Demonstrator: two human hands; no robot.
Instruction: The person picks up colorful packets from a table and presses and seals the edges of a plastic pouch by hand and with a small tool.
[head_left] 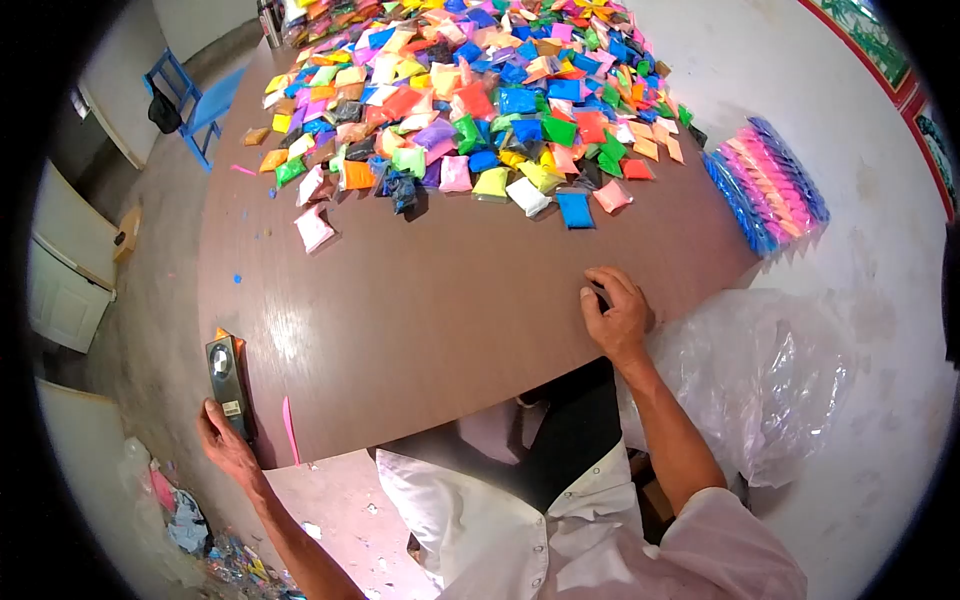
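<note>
My left hand is at the table's left front corner, its fingers against the lower end of a slim black device with a round silver part and a small label. The hand seems closed on that end; part of the grip is hidden. An orange packet shows behind the device. A thin pink plastic stick, perhaps a knife, lies to its right. Near the front right edge, my right hand rests on the brown table, fingers loosely curved, thumb apart, holding nothing visible.
A big heap of small colourful packets covers the table's far part. Bundled blue, pink and orange packs lie at the right edge. Clear plastic bags hang beside my right arm. A blue chair stands at the back left.
</note>
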